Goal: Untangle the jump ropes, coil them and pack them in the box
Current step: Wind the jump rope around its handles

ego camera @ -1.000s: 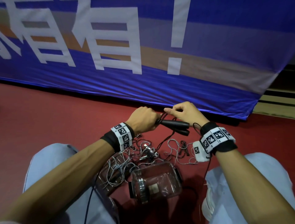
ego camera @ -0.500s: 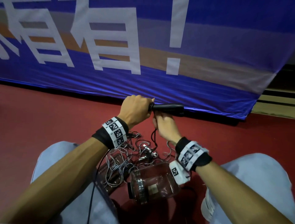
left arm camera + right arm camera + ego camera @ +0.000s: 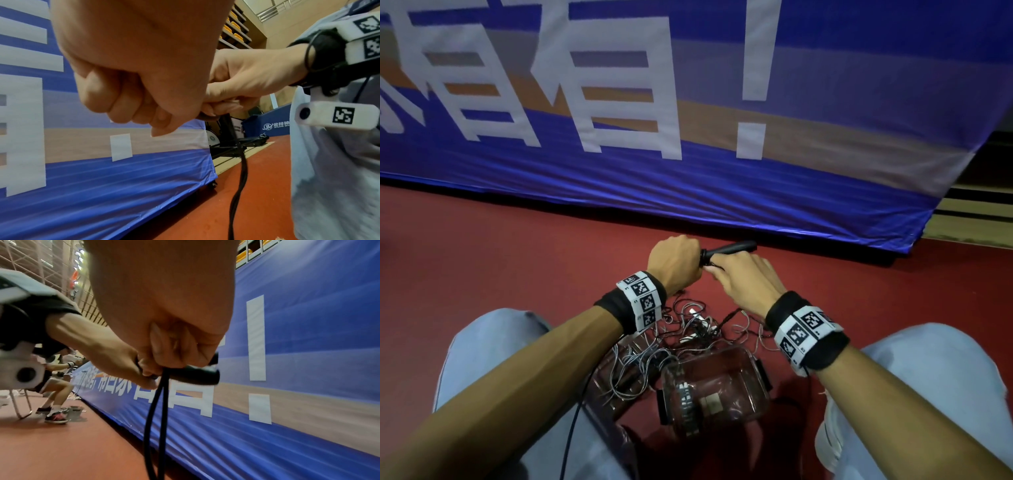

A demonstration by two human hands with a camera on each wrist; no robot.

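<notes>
Since half a second ago the right hand (image 3: 744, 279) has swung up from beneath the black handles (image 3: 729, 247) to sit just beside them, while the left hand (image 3: 675, 262) has kept its fist round their near end. The handles stick out level toward the blue banner (image 3: 722, 192), held above the red floor (image 3: 500, 260), seemingly so the black cord (image 3: 156, 410) can be wound around them. Two strands of that cord drop from the right hand's pinching fingers (image 3: 162, 344). The left wrist is bent, knuckles up; the right forearm reaches in from the side. Below, between the knees, a tangle of pale ropes (image 3: 654, 346) lies partly over the clear box (image 3: 753, 373), which holds no coiled rope yet.
</notes>
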